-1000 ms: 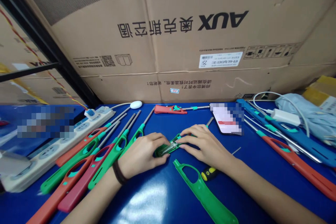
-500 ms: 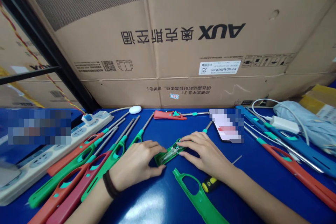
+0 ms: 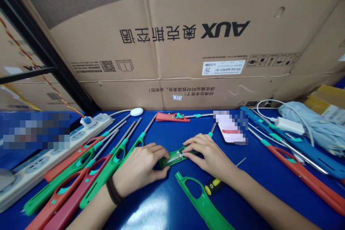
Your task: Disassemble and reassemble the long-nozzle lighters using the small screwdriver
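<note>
A green lighter shell (image 3: 172,159), open side up, lies on the blue table with a clear tank and small parts inside. My left hand (image 3: 142,163) grips its left end between thumb and fingers. At the shell's right part, the fingertips of my right hand (image 3: 206,154) are closed on a small part whose shape I cannot make out. A metal tube sticks out beyond my right hand. Nearer to me lies the loose green half shell (image 3: 201,201), with a yellow and black screwdriver (image 3: 214,186) beside it, partly under my right forearm.
Several red and green lighters (image 3: 105,179) lie at the left beside a white power strip (image 3: 40,161). A red lighter (image 3: 172,116) and a phone (image 3: 231,129) lie at the back. Blue and red lighters (image 3: 307,174) are at the right, before a large carton (image 3: 172,61).
My right thumb and index finger have drawn together over the small parts in the shell. The whole view has shifted slightly; my left hand keeps its grip.
</note>
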{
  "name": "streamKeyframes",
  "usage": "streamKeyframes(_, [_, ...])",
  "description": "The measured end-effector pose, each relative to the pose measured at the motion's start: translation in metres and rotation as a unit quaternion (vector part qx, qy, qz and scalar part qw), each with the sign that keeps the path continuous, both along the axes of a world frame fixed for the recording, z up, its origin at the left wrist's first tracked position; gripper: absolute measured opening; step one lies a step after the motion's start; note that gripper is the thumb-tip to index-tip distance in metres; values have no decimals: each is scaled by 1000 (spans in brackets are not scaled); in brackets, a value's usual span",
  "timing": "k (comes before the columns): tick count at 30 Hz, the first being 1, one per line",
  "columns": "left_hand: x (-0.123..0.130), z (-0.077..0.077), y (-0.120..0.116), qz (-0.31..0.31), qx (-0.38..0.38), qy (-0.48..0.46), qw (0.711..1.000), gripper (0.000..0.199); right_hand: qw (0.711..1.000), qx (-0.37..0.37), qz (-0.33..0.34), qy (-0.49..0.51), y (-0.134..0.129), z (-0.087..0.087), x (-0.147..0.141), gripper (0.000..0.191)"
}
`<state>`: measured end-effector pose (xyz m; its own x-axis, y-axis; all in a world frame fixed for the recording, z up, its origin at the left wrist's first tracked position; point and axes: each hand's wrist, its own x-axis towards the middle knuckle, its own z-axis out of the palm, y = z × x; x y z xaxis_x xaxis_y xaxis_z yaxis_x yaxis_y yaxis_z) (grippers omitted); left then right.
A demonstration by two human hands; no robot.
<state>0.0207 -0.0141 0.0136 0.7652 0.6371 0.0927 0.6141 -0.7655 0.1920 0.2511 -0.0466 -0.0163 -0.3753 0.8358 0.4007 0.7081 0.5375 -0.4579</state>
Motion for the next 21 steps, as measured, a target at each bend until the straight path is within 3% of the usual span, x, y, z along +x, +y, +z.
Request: streamKeyframes(21, [3, -1, 0, 1, -26, -45, 999, 19, 1000, 0, 25, -2, -1, 4, 0, 5])
